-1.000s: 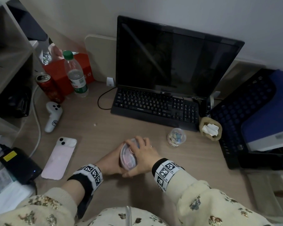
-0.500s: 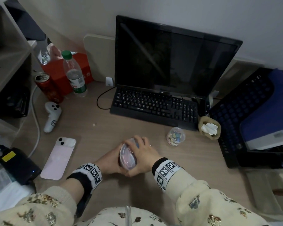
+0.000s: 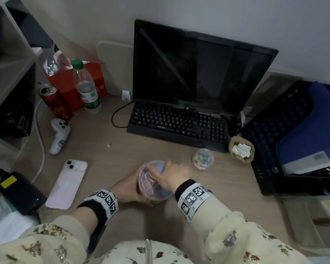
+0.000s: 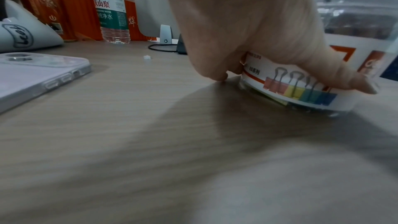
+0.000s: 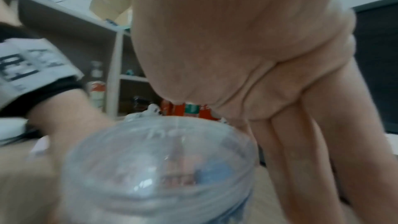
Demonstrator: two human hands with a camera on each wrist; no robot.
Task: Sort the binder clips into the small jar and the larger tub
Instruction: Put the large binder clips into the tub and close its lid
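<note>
So the larger tub, a clear round plastic one with a white label showing coloured binder clips (image 4: pixel 301 89), sits on the wood-grain desk (image 3: pixel 227 187) right in front of the person. The left hand (image 3: pixel 128 187) is wrapped around its side, thumb and fingers curled on the label, pinning it down. The right hand (image 3: pixel 171 178) is draped over the clear lid (image 5: pixel 159 144) with fingers hanging down the far edge; it's blurry, so I can't tell whether it's actually clamped on the lid or just resting there.

The small clear jar with colourful clips inside (image 3: pixel 202 159) stands off to the right, near the black keyboard (image 3: pixel 179 124), untouched.

Looks to me like lid removal. My advice: keep the base pinned flat, get fingertips under the rim and peel from one edge instead of yanking straight up, otherwise the tub probably pops and clips scatter everywhere.
</note>
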